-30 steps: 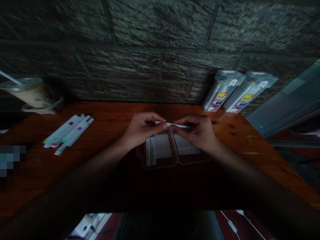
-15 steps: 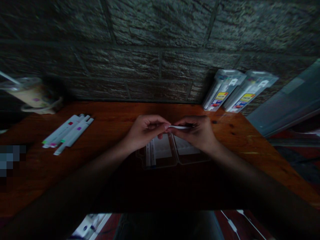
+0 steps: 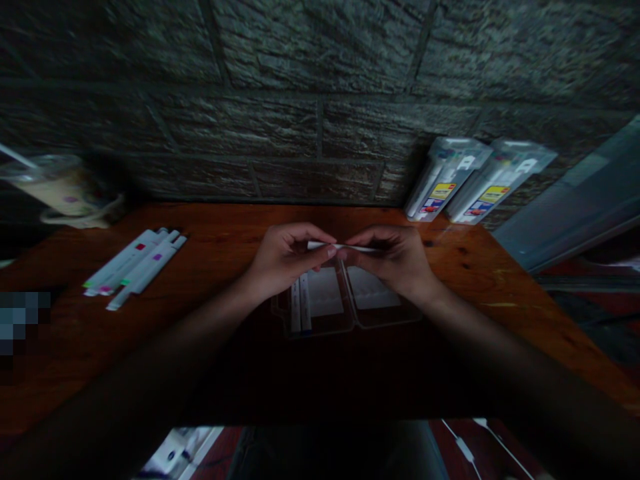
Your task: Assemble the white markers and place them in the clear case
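Between my two hands a white marker pen [image 3: 361,249] lies nearly level, above an open clear plastic case. My left hand [image 3: 285,257] pinches its left part between thumb and fingers. From the other side my right hand [image 3: 395,257] grips it, fingertips close to the left ones. Below them the clear case [image 3: 354,323] lies spread open on the table, partly covered by my hands. Two white markers [image 3: 301,307] stand side by side in its left half. Off to the left, several white markers [image 3: 137,263] with coloured end marks lie in a loose bunch.
Two closed clear marker cases [image 3: 447,180] lean against the stone wall [image 3: 280,127] at the back right. A lidded drink cup [image 3: 60,190] with a straw stands at the far left. White cables [image 3: 465,448] hang below the front edge of the wooden table [image 3: 220,220].
The marker has shifted left through my fingers, so its left end now shows beyond my left thumb. My left hand has risen slightly.
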The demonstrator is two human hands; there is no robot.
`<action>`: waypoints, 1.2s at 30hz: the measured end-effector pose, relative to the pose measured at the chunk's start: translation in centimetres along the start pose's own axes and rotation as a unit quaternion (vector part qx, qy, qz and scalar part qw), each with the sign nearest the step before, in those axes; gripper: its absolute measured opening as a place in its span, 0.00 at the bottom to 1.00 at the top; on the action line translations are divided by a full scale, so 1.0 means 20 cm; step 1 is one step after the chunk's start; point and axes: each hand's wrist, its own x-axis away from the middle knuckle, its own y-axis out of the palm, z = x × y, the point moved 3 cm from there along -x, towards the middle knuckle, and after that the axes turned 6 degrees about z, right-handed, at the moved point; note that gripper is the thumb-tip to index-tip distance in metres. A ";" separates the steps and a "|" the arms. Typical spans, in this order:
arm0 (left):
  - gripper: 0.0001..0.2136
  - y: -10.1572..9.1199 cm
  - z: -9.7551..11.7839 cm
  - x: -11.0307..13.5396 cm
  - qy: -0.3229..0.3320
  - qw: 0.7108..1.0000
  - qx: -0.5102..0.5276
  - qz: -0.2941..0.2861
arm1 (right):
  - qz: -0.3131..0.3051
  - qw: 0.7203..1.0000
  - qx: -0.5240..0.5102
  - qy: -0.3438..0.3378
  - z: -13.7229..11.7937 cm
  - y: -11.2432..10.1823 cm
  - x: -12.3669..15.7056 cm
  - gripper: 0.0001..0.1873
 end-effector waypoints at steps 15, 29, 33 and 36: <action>0.06 -0.04 -0.05 -0.02 -0.074 0.984 0.152 0.050 | 0.036 0.996 -0.061 0.046 0.01 -0.02 -0.03 0.09; 0.04 -0.07 -0.05 -0.05 -0.103 0.959 0.239 0.113 | 0.026 0.985 -0.135 0.102 0.01 -0.02 -0.02 0.11; 0.05 -0.08 -0.05 -0.05 -0.105 0.959 0.235 0.120 | 0.009 0.984 -0.138 0.109 0.02 -0.02 -0.02 0.13; 0.05 -0.08 -0.05 -0.05 -0.105 0.958 0.238 0.122 | -0.008 0.984 -0.141 0.106 0.02 -0.02 -0.02 0.13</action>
